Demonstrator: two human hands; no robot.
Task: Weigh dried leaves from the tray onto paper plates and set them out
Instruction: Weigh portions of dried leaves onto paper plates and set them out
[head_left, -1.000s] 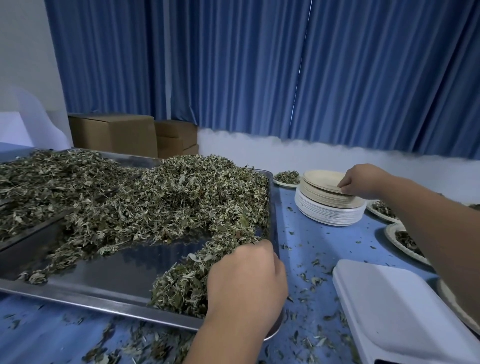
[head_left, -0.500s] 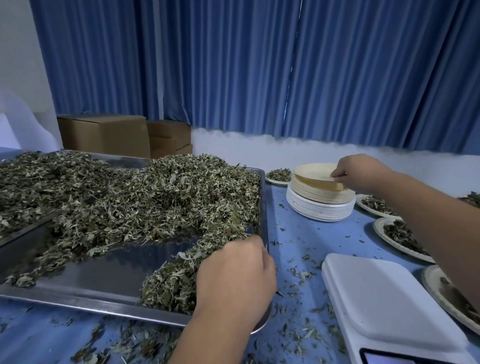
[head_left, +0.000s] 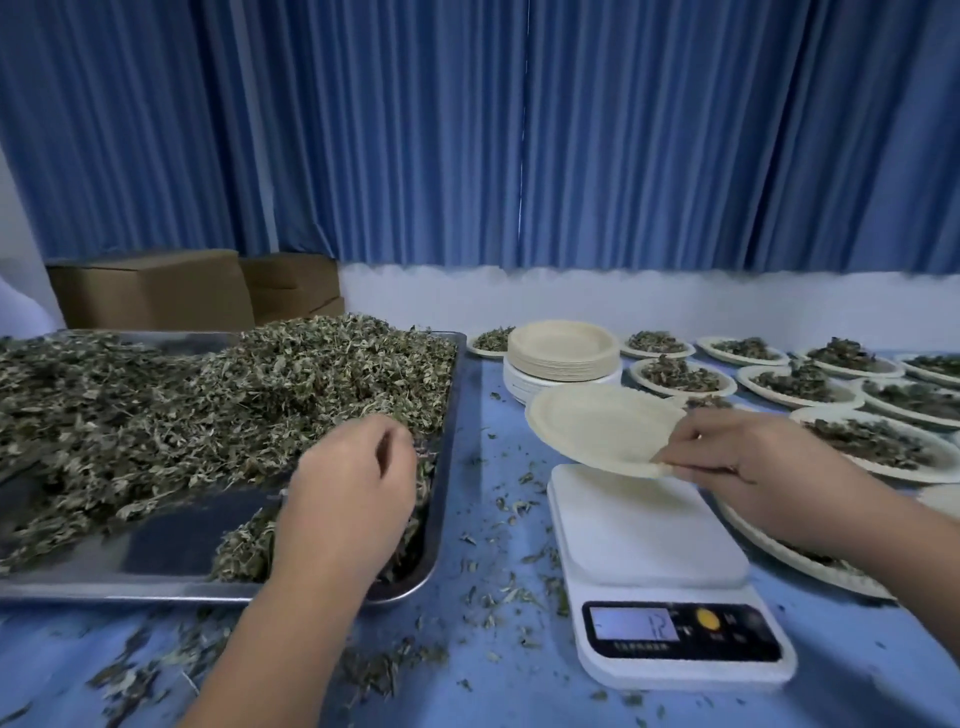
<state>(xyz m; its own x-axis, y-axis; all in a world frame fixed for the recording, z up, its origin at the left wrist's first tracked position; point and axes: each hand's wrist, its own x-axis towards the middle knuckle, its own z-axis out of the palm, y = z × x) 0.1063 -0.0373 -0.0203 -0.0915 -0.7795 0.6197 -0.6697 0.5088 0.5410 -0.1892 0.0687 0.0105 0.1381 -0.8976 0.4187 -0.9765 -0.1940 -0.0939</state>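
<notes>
From my head camera: my right hand (head_left: 748, 462) pinches the near rim of an empty paper plate (head_left: 597, 426), thumb on top and fingers underneath. It hangs tilted just above the white platform of the kitchen scale (head_left: 644, 525) and is not set down yet. The scale's display (head_left: 636, 623) is lit, but the figure is too blurred to read.

My left hand (head_left: 353, 499) is down in the near right corner of the steel tray (head_left: 171, 540), fingers curled into the dried leaves (head_left: 208, 405). With the back of the hand to the camera, I cannot tell whether it has closed on a handful.

As for progress, a good many filled plates (head_left: 680, 376) stand in rows along the right of the blue table (head_left: 493, 519). Plenty remains, though: the tray is heaped across most of its area, and a tall stack of unused plates (head_left: 563, 348) sits beside it. I judge this round is only beginning, with seating the plate, loading leaves and weighing all to come.
</notes>
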